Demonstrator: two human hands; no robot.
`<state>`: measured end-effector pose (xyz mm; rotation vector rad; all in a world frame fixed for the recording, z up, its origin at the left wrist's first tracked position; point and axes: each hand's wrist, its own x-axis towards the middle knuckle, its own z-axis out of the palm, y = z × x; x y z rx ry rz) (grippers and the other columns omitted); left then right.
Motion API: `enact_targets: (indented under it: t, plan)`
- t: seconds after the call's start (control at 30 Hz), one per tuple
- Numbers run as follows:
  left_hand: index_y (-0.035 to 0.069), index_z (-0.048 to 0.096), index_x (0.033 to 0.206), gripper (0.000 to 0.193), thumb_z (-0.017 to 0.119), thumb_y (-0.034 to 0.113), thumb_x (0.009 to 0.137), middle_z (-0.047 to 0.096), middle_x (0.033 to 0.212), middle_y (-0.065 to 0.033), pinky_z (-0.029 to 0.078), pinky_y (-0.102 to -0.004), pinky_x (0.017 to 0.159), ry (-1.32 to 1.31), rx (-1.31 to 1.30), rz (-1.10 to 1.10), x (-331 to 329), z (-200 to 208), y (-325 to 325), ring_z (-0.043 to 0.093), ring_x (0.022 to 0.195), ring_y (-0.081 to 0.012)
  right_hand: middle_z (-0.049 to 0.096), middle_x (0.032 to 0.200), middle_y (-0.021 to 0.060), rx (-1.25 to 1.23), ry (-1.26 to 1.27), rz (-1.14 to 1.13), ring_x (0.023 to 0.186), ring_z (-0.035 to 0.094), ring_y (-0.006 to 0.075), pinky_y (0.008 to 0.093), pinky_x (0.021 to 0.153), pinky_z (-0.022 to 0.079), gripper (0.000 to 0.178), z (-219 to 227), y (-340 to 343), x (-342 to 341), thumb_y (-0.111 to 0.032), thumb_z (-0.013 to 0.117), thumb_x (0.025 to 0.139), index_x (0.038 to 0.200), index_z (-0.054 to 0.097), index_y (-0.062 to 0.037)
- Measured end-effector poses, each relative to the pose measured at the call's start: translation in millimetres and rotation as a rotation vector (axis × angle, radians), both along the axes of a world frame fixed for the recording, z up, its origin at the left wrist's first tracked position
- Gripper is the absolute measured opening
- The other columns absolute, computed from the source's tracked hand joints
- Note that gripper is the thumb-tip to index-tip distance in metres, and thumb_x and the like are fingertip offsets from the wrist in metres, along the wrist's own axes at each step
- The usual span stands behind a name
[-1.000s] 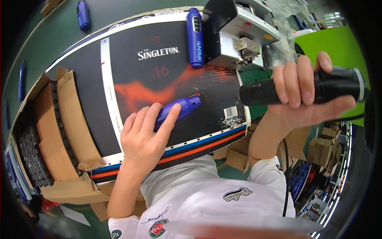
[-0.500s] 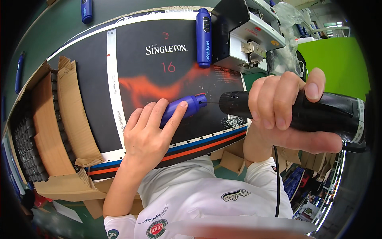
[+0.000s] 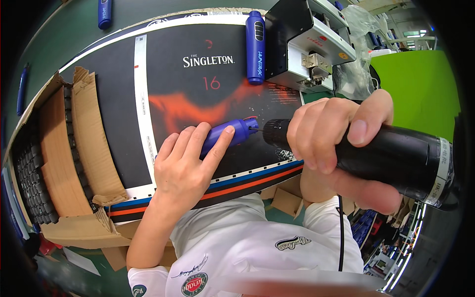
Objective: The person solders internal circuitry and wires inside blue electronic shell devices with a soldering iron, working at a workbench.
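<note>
Under my left hand (image 3: 184,163) lies a blue cylindrical plastic housing (image 3: 230,134), gripped against the dark printed sheet (image 3: 173,79). Its narrower end points right, with a short red wire beside it. My right hand (image 3: 336,133) is wrapped round a black electric screwdriver (image 3: 386,156), held level with its thin bit pointing left. The bit's tip meets the narrow end of the housing; whether a screw is on it is too small to tell. A second blue housing (image 3: 255,49) with a dark oval panel lies on the sheet farther back.
At the left stands an open cardboard box (image 3: 99,143) holding rows of small black parts (image 3: 37,178). A metal-and-black machine (image 3: 309,47) stands at the back right, beside clear plastic bags (image 3: 355,49) and a green surface (image 3: 415,89). More blue pieces (image 3: 104,14) lie at the far left.
The electric screwdriver has moved left with my right hand, and its rear end has dipped. Its bit has come up to the housing's end. My left hand has hardly moved.
</note>
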<state>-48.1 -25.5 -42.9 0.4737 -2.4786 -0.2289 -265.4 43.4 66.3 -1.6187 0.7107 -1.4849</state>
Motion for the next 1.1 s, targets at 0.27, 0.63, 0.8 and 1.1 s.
enact_targets:
  t: [0.27, 0.63, 0.8, 1.1]
  plan:
    - [0.016, 0.068, 0.122, 0.053, 0.065, 0.009, 0.069, 0.064, 0.104, -0.0128, 0.050, -0.0368, 0.076, 0.001, 0.012, 0.000, 1, 0, 1, 0.065, 0.089, -0.0258, 0.056, 0.072, -0.0001, 0.009, -0.006, 0.016, 0.056, 0.053, 0.0108, 0.0253, 0.052, 0.046, 0.066, -5, -4, 3, -0.062, 0.071, 0.078, 0.106, 0.041, -0.0113]
    - [0.016, 0.068, 0.121, 0.052, 0.065, 0.008, 0.070, 0.064, 0.106, -0.0101, 0.046, -0.0373, 0.083, -0.032, -0.065, 0.056, 5, 8, 3, 0.060, 0.096, -0.0260, 0.053, 0.075, -0.0012, -0.151, -0.453, -0.134, 0.061, 0.052, 0.0105, 0.0246, 0.056, 0.044, 0.069, -7, 20, -4, -0.058, 0.073, 0.080, 0.119, 0.045, -0.0083]
    - [0.007, 0.055, 0.136, 0.071, 0.076, 0.001, 0.068, 0.064, 0.107, -0.0109, 0.044, -0.0382, 0.086, 0.220, 0.442, 0.044, 24, 34, -1, 0.057, 0.093, -0.0283, 0.055, 0.083, 0.0010, 0.209, -0.938, -0.137, 0.067, 0.052, 0.0102, 0.0267, 0.060, 0.047, 0.037, -35, 54, 2, -0.034, 0.058, 0.099, 0.123, 0.042, -0.0116]
    - [0.000, 0.045, 0.128, 0.051, 0.066, -0.011, 0.082, 0.057, 0.125, -0.0160, 0.048, -0.0395, 0.101, 0.797, 1.288, -0.302, 59, 65, 16, 0.056, 0.122, -0.0249, 0.059, 0.111, 0.0184, 0.727, -0.655, -0.232, 0.098, 0.068, 0.0298, 0.0380, 0.083, 0.060, 0.041, -79, 53, 87, -0.012, 0.068, 0.090, 0.122, 0.042, -0.0031]
